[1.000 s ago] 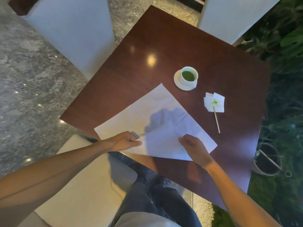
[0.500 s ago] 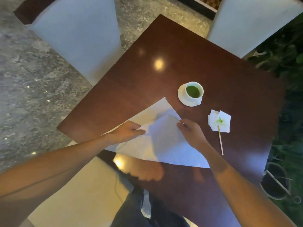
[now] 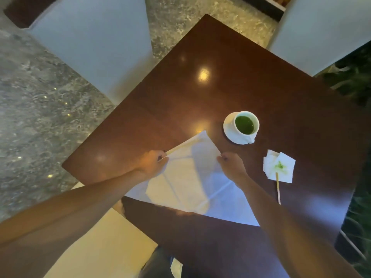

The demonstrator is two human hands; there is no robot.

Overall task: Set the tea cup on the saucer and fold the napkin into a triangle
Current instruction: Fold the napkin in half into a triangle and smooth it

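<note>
A white tea cup holding green tea stands on a white saucer on the dark wooden table, right of centre. A white napkin lies on the table's near part, its near half folded over toward the far corner. My left hand pinches the folded layer at its left edge. My right hand pinches the same layer at its right edge. Both hands sit close to the napkin's far corner, left of the saucer.
A small crumpled tissue with a green stain lies right of my right hand, with a thin wooden stick on it. Pale chairs stand at the far left, far right and under me. Plants line the right side.
Both hands have carried the napkin's near edge away from me and over its far half. The folded layer now reaches close to the far corner. Cup and saucer have not moved.
</note>
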